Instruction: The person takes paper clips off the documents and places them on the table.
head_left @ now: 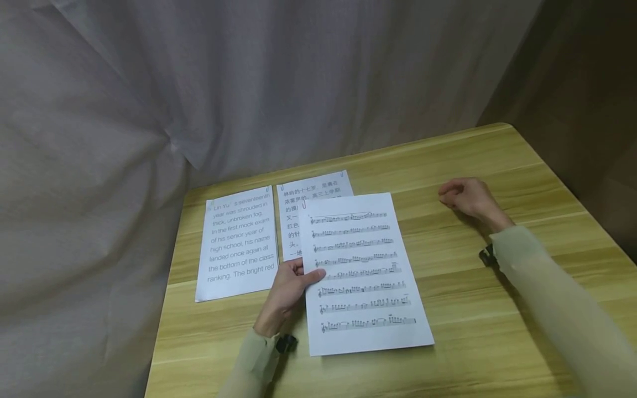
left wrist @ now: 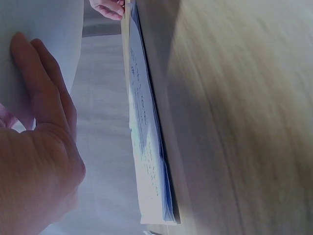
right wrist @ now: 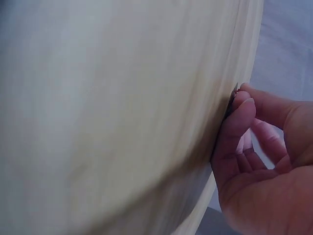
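My left hand grips the left edge of a sheet of music, thumb on the printed side and fingers behind. The sheet is tilted above the table, and a paper clip sits at its top left corner. In the left wrist view the fingers lie against the back of the paper. Off to the right, my right hand rests low at the tabletop with curled fingers. Its thumb and fingertips pinch a small thin thing, dark with a red spot, mostly hidden by them.
A clipped English text sheet lies at the table's left. Beside it is a clipped Chinese text sheet, partly covered by the music. The wooden table ends at a grey curtain behind.
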Demonstrator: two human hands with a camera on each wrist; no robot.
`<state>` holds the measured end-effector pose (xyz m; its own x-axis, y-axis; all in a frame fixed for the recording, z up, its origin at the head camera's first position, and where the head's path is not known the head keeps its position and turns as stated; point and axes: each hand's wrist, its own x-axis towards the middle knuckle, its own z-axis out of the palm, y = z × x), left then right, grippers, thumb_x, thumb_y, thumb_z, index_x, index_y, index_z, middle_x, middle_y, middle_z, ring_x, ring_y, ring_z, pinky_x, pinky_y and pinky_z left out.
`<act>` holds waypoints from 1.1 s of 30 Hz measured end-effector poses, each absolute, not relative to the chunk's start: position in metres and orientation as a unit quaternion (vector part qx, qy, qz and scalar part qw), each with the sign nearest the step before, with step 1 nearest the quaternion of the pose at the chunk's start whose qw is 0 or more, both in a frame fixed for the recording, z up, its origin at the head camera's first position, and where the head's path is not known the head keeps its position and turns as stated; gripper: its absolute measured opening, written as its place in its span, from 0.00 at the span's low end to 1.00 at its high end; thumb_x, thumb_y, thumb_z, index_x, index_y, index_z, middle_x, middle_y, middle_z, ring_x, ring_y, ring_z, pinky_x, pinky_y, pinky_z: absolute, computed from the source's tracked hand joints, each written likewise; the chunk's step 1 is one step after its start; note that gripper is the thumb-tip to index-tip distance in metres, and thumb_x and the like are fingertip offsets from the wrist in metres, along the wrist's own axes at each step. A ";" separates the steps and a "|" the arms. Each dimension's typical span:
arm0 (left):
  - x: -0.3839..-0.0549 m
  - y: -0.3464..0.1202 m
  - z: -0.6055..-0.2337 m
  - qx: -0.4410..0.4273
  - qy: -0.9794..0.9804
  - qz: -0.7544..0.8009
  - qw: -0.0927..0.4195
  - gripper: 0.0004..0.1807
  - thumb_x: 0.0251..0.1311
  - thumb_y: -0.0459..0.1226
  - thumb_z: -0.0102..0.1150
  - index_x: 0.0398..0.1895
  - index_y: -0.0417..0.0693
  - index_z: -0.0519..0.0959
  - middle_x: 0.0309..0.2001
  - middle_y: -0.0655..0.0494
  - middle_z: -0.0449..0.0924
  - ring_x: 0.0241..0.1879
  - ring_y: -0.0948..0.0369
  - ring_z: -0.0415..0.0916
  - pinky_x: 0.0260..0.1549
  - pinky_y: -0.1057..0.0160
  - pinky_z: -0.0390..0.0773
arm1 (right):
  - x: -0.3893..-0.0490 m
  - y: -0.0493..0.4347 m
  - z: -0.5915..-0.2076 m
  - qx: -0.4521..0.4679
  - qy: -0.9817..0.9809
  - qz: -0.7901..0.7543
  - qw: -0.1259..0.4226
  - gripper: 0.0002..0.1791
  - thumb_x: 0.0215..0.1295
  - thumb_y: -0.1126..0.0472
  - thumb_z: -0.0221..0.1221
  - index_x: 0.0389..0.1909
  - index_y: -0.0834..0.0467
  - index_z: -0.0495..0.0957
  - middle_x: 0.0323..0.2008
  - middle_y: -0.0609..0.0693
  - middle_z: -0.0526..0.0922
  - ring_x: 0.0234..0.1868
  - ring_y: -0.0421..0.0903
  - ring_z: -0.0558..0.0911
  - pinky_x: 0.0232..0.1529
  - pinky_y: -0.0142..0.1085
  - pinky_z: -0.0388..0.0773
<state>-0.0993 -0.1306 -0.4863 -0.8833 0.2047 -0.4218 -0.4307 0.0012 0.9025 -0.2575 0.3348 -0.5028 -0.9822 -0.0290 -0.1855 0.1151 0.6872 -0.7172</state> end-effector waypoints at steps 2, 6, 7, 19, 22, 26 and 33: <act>-0.099 -0.131 -0.486 -0.084 0.671 0.701 0.227 0.18 0.68 0.29 0.69 0.60 0.35 0.83 0.51 0.40 0.93 0.42 0.55 0.95 0.45 0.57 0.94 | -0.259 0.334 -0.502 0.028 0.914 -0.394 0.091 0.19 0.74 0.60 0.68 0.56 0.70 0.83 0.32 0.46 0.91 0.29 0.34 0.83 0.31 0.28 0.80; -0.099 -0.131 -0.485 -0.083 0.675 0.698 0.226 0.18 0.69 0.30 0.69 0.60 0.35 0.83 0.50 0.41 0.93 0.42 0.56 0.95 0.45 0.58 0.94 | -0.259 0.332 -0.500 0.039 0.913 -0.397 0.087 0.20 0.73 0.60 0.69 0.55 0.72 0.83 0.30 0.46 0.92 0.27 0.32 0.84 0.29 0.26 0.80; -0.099 -0.131 -0.485 -0.083 0.675 0.698 0.225 0.18 0.69 0.30 0.69 0.60 0.35 0.83 0.50 0.41 0.93 0.42 0.56 0.95 0.45 0.58 0.94 | -0.259 0.332 -0.500 0.040 0.912 -0.398 0.086 0.20 0.72 0.60 0.70 0.54 0.72 0.83 0.30 0.47 0.92 0.26 0.32 0.84 0.28 0.27 0.81; -0.100 -0.129 -0.485 -0.080 0.672 0.701 0.225 0.18 0.68 0.30 0.69 0.59 0.35 0.83 0.49 0.41 0.94 0.41 0.56 0.95 0.45 0.58 0.94 | -0.256 0.325 -0.498 0.067 0.917 -0.387 0.067 0.18 0.71 0.61 0.71 0.50 0.72 0.84 0.29 0.50 0.92 0.25 0.33 0.82 0.27 0.27 0.79; -0.100 -0.130 -0.485 -0.075 0.676 0.699 0.222 0.17 0.69 0.30 0.69 0.59 0.35 0.83 0.49 0.40 0.94 0.41 0.56 0.95 0.44 0.58 0.94 | -0.256 0.324 -0.497 0.072 0.918 -0.384 0.070 0.18 0.72 0.60 0.70 0.51 0.72 0.83 0.30 0.51 0.92 0.26 0.34 0.82 0.28 0.27 0.78; -0.100 -0.130 -0.485 -0.071 0.676 0.699 0.223 0.18 0.69 0.30 0.69 0.60 0.35 0.83 0.50 0.40 0.93 0.41 0.56 0.95 0.44 0.58 0.94 | -0.256 0.325 -0.497 0.073 0.917 -0.384 0.072 0.19 0.72 0.59 0.69 0.52 0.72 0.83 0.33 0.53 0.92 0.26 0.33 0.82 0.28 0.27 0.78; -0.101 -0.130 -0.484 -0.063 0.671 0.702 0.229 0.18 0.69 0.30 0.68 0.61 0.36 0.83 0.51 0.40 0.93 0.42 0.55 0.95 0.45 0.57 0.94 | -0.250 0.322 -0.487 0.099 0.893 -0.437 0.042 0.22 0.78 0.55 0.62 0.56 0.71 0.83 0.27 0.28 0.84 0.29 0.28 0.80 0.33 0.24 0.80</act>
<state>-0.1010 -0.1295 -0.4841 -0.8870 0.2382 -0.3955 -0.4060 0.0053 0.9138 -0.2504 0.3221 -0.4869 -0.9766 0.1407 -0.1625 0.2147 0.5988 -0.7716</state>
